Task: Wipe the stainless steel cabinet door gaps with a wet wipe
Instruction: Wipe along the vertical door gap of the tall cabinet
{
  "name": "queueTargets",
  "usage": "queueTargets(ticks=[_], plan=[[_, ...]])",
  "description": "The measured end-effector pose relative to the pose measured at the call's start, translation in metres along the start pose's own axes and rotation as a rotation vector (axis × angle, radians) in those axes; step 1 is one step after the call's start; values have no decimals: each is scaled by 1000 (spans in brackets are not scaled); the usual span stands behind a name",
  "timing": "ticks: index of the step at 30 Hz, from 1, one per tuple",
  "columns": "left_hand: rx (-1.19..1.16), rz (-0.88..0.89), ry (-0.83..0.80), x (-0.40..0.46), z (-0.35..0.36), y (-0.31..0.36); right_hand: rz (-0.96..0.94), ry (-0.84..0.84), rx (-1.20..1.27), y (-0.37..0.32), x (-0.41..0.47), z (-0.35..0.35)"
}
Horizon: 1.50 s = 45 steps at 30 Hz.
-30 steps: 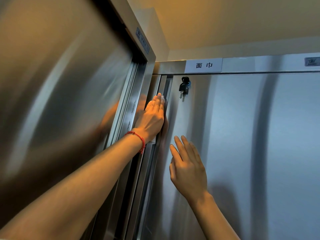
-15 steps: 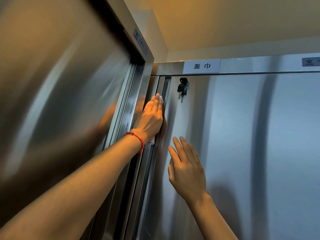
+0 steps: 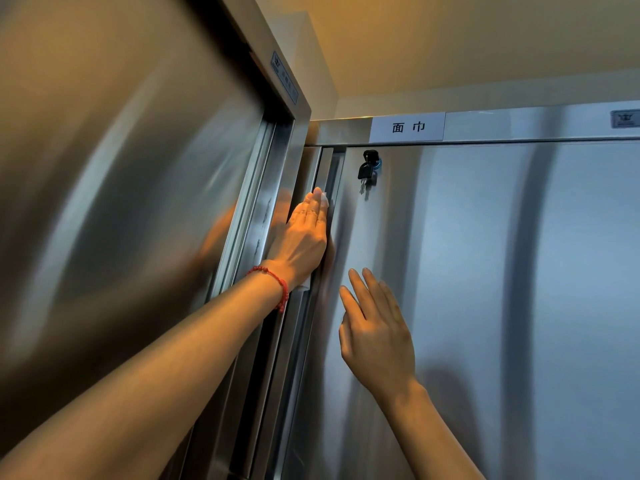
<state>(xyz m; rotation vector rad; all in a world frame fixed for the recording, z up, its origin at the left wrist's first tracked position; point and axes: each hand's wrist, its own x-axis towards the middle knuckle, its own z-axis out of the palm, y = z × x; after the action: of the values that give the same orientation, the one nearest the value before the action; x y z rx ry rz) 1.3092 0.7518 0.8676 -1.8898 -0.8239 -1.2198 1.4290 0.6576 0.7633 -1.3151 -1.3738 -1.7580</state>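
My left hand (image 3: pixel 304 233), with a red bead bracelet on the wrist, lies flat with straight fingers along the vertical gap (image 3: pixel 330 174) at the left edge of the stainless steel cabinet door (image 3: pixel 485 271). It presses a white wet wipe (image 3: pixel 302 287) into that gap. The wipe shows only below the wrist and at the fingertips. My right hand (image 3: pixel 375 330) rests open and flat on the door face, below and to the right of the left hand.
A black key (image 3: pixel 367 171) hangs in the lock near the door's top left corner. A white label (image 3: pixel 408 127) sits on the top rail. A second steel cabinet (image 3: pixel 121 202) stands at a right angle on the left.
Both hands stay almost where they were on the gap and the door. Only the view shifts slightly.
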Motion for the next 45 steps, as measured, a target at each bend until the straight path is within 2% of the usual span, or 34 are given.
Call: queueTargets(ticks=[8,29,45], plan=[[9,16,-8,-12,7,2,-4,-10,-9,-1,0,-1],[33,18,66,40,-6,-12,-7,-14,-31,1,-1,0],[-11,-13,69,14,16,-4,-8,-7,-11,0,0,1]])
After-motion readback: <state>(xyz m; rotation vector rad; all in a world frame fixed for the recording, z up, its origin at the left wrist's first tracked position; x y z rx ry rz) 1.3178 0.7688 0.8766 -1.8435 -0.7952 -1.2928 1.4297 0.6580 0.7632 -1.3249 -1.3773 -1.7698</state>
